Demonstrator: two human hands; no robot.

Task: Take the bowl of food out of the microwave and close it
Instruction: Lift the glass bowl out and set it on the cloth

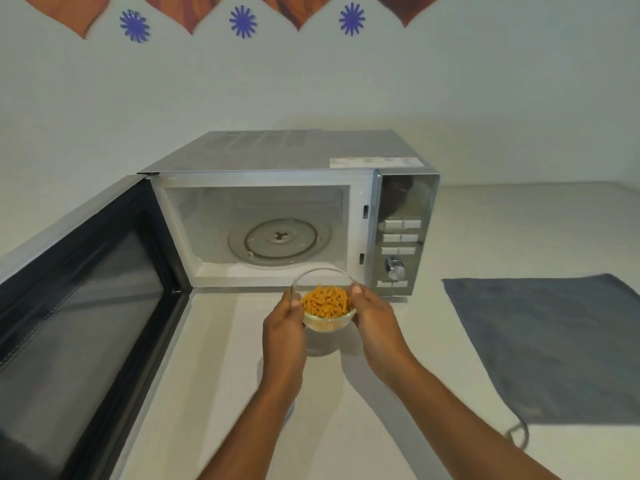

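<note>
Bowl (pixel 325 308) clear of microwave (pixel 287 209), held above tabletop (pixel 398 393) just near of cavity. Left hand (pixel 284 327) and right hand (pixel 375 318) fingers clamped on opposite rims. Door (pixel 86 306) wide open left. Risk: one-handed hold while closing, glass slips, food spills.

Pale, plain wall (pixel 485 98) behind, trimmed along the top with orange-brown leaf shapes (pixel 69 12) and blue flower cut-outs (pixel 243 21). Below, a smooth off-white worktop (pixel 519 220), evenly lit. To the right, lying flat, a grey cloth (pixel 554 348).
</note>
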